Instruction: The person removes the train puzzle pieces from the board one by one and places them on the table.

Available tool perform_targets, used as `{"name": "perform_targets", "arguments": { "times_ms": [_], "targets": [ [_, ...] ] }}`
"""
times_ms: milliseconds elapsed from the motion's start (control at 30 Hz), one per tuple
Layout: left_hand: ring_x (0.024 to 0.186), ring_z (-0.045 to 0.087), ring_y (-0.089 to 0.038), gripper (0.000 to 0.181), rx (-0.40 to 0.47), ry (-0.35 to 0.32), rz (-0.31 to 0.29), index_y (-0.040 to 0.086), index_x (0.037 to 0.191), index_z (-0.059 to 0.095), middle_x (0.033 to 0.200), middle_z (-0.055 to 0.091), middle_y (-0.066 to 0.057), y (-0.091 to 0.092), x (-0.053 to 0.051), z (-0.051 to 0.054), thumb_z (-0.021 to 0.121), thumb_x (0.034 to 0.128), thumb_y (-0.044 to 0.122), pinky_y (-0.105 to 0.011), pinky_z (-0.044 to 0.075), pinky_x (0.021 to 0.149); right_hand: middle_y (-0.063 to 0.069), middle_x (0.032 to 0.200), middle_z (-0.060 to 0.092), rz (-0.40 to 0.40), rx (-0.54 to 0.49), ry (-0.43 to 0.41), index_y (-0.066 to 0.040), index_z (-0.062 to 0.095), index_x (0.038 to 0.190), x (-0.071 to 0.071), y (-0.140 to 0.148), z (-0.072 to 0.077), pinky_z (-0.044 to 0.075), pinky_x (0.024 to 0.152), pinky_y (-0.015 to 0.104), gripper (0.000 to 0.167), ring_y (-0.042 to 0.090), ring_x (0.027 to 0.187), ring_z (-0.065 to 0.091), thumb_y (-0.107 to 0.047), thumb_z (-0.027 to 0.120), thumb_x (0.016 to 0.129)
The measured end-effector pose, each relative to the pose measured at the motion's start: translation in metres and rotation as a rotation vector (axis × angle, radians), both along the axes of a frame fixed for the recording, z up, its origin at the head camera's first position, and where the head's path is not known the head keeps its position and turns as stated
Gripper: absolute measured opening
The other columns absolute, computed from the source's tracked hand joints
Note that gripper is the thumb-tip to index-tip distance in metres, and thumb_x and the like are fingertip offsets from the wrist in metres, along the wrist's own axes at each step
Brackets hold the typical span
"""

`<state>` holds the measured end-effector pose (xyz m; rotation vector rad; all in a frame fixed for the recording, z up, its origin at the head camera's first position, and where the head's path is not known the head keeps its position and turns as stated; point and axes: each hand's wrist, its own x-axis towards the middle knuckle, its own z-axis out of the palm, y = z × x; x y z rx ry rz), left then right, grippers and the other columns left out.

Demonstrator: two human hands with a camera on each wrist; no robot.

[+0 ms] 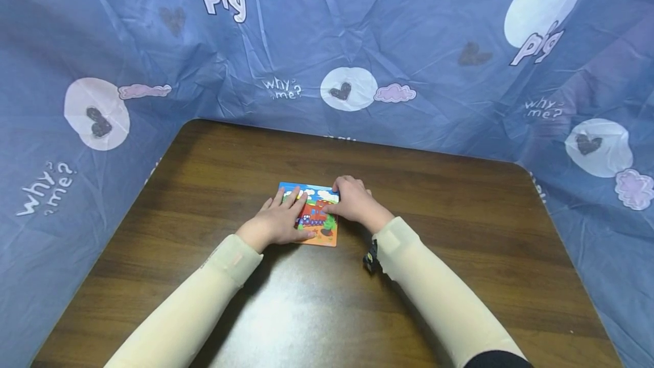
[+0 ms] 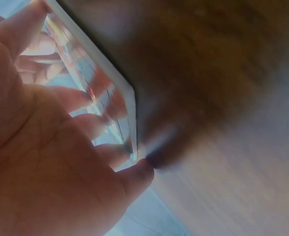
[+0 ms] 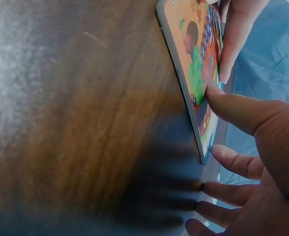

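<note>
A thin, nearly square picture puzzle board [image 1: 331, 238] lies flat on the table, showing a red train, clouds, a green tree and orange ground. Fine lines cross its face in the left wrist view. My left hand [image 1: 276, 221] rests spread over the left part of the board, covering some of the picture. At the right edge, my right hand [image 1: 355, 200] has its thumb on the face of the board [image 3: 198, 73]. Its index fingertip touches near the upper right corner, and the other fingers reach past the edge towards the table.
The brown wooden table [image 1: 434, 197] has rounded far corners. Behind it and at both sides hangs a blue printed cloth [image 1: 306, 27]. A small dark object [image 1: 370, 259] sits by the right cuff. Light glares off the near tabletop.
</note>
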<state>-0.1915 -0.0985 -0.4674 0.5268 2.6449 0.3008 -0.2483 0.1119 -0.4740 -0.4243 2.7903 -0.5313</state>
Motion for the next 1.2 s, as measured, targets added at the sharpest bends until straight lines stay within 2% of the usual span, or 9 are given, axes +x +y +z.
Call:
{"name": "perform_targets", "arguments": {
  "times_ms": [400,633,867,1033,1200],
  "targets": [
    [0.151,0.004,-0.046,0.099,-0.010,0.003,-0.009,0.009,0.164,0.019,0.168,0.009,-0.015,0.0008,-0.0011,0.0023,0.061,0.0933,0.064,-0.059,0.017,0.116,0.007,0.110,0.057,-0.035,-0.047,-0.023,-0.008,0.058,0.112,-0.0025,-0.0001,0.0040,0.045,0.087,0.049,0.053,0.028,0.104,0.050,-0.043,0.086,0.083],
    [0.151,0.003,-0.045,0.100,-0.024,0.010,-0.011,0.010,0.164,0.019,0.168,0.009,-0.015,0.0002,-0.0012,0.0004,0.061,0.0926,0.066,-0.059,0.017,0.116,0.008,0.101,0.058,-0.007,-0.104,0.027,-0.007,0.062,0.097,-0.0007,-0.0002,0.0015,0.045,0.088,0.043,0.040,0.028,0.100,0.051,-0.034,0.088,0.083],
    [0.151,0.003,-0.045,0.100,-0.031,0.015,-0.009,0.011,0.164,0.018,0.169,0.008,-0.014,0.0006,-0.0020,-0.0007,0.060,0.0923,0.067,-0.059,0.017,0.117,0.011,0.113,0.063,-0.027,-0.074,0.048,-0.002,0.069,0.118,0.0000,-0.0027,0.0035,0.044,0.097,0.045,0.052,0.030,0.111,0.054,-0.034,0.089,0.082],
    [0.151,0.003,-0.044,0.100,-0.042,0.021,-0.013,0.011,0.164,0.018,0.169,0.007,-0.015,-0.0001,-0.0017,-0.0012,0.060,0.0925,0.068,-0.059,0.017,0.117,0.010,0.112,0.063,-0.030,-0.062,0.046,-0.003,0.071,0.116,0.0007,-0.0034,0.0039,0.045,0.096,0.044,0.050,0.029,0.108,0.055,-0.035,0.088,0.082],
    [0.151,0.003,-0.044,0.101,-0.038,0.019,-0.013,0.012,0.165,0.016,0.169,0.007,-0.014,-0.0001,-0.0013,-0.0013,0.059,0.0926,0.068,-0.058,0.017,0.117,0.006,0.100,0.063,-0.054,-0.137,0.062,-0.006,0.068,0.108,0.0025,-0.0020,0.0023,0.049,0.084,0.040,0.040,0.023,0.094,0.058,-0.028,0.090,0.081]
  ]
}}
